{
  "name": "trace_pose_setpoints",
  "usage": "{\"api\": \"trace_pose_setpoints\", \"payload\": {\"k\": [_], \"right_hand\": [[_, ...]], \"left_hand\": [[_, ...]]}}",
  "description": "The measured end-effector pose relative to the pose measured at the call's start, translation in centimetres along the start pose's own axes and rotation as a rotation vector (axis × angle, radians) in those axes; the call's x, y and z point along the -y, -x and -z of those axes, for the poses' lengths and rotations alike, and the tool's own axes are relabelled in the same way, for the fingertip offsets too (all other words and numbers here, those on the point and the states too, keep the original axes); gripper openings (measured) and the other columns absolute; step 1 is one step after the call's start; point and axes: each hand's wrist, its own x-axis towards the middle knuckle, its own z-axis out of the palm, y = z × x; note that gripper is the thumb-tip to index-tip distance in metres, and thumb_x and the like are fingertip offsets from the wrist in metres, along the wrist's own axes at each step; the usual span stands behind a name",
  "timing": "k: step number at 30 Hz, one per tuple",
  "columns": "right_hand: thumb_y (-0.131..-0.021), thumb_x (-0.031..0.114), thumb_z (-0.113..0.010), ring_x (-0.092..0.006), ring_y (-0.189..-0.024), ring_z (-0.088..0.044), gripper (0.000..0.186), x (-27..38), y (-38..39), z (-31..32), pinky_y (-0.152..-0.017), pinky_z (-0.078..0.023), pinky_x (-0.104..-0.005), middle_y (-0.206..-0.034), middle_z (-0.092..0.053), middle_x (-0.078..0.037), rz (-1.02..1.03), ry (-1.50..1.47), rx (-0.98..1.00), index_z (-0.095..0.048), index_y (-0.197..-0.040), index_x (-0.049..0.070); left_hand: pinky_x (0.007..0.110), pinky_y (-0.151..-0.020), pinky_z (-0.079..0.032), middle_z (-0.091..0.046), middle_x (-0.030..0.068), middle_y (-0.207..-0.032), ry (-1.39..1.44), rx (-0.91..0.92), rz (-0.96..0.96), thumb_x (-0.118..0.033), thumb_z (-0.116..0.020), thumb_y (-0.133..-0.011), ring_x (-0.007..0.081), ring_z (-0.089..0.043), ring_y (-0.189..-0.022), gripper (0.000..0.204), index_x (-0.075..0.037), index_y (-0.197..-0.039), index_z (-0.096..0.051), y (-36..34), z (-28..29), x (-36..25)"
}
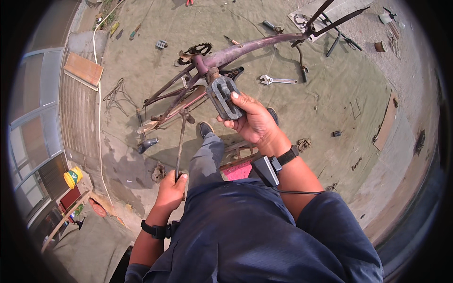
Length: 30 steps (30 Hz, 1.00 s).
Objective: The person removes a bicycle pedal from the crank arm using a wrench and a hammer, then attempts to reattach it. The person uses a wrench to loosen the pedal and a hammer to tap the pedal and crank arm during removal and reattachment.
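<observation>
My right hand [255, 118] is closed round a grey bicycle pedal [225, 98], thumb on its face and fingers underneath. The pedal overlaps the worn purple bicycle frame [245, 52] in view; whether it is attached there I cannot tell. Lower left, my left hand [170, 191] grips the end of a thin-handled hammer [181, 141]. Its rusty head lies over or beside the frame's rear tubes; contact is unclear. A toothed chainring [200, 48] sits at the frame's bracket. The frame lies on a green ground sheet, its fork [337, 21] at the far right.
An adjustable wrench [278, 80] lies right of the frame. Another pedal [162, 44] rests on the sheet at the far left. A dark-handled tool [148, 145] and loose wire [118, 96] are at left. My shoe [205, 129] stands close to the frame.
</observation>
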Motion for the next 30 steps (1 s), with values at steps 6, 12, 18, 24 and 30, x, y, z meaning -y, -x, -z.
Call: {"api": "trace_pose_setpoints", "payload": {"k": [6,12,18,24,30], "right_hand": [[-0.095,0.022,-0.070,-0.0209,-0.066,-0.070,0.041,1.2,0.1,0.7,-0.050,-0.057,-0.0261,-0.096,-0.069,-0.007,0.053,0.053,-0.086,-0.054,-0.127,0.003],[-0.091,0.016,-0.075,-0.0200,-0.068,-0.070,0.054,3.9,0.6,1.1,-0.052,-0.056,-0.0259,-0.101,-0.067,-0.009,0.039,0.244,-0.122,-0.046,-0.135,0.003],[-0.084,0.011,-0.081,-0.0176,-0.079,-0.069,0.068,4.4,0.7,0.6,-0.064,-0.059,-0.0307,-0.109,-0.066,-0.007,0.043,0.358,-0.181,-0.043,-0.140,0.003],[-0.074,0.010,-0.089,-0.0151,-0.114,-0.058,0.080,4.3,0.7,0.1,-0.101,-0.047,-0.0310,-0.122,-0.062,-0.004,0.086,0.551,-0.334,-0.046,-0.141,0.004],[-0.067,0.025,-0.096,-0.0175,-0.119,-0.053,0.094,4.8,0.9,-0.9,-0.105,-0.042,-0.0343,-0.128,-0.056,-0.007,0.008,0.686,-0.471,-0.041,-0.140,-0.001]], "left_hand": [[0.030,-0.047,-0.044,-0.055,0.0018,-0.062,0.011,0.023,0.052,-0.021,-0.062,-0.099,0.0113,-0.053,-0.049,0.022,-0.001,-0.092,-0.056,-1.6,-0.1,1.3],[0.030,-0.044,-0.043,-0.053,0.0025,-0.060,0.045,0.067,0.046,-0.021,-0.061,-0.097,0.0121,-0.051,-0.046,0.022,-0.001,-0.090,-0.054,-3.9,-0.5,2.3],[0.032,-0.046,-0.045,-0.056,0.0053,-0.061,0.068,0.144,0.122,-0.022,-0.064,-0.096,0.0143,-0.055,-0.047,0.026,-0.001,-0.086,-0.052,-6.8,-0.8,3.7],[0.035,-0.047,-0.047,-0.057,0.0079,-0.063,0.089,0.187,0.204,-0.022,-0.064,-0.094,0.0163,-0.058,-0.050,0.026,0.001,-0.089,-0.052,-9.8,-1.4,5.2],[0.034,-0.048,-0.046,-0.057,0.0087,-0.064,0.114,0.203,0.249,-0.020,-0.065,-0.093,0.0165,-0.056,-0.050,0.024,0.002,-0.090,-0.054,-12.3,-1.7,5.5]]}}
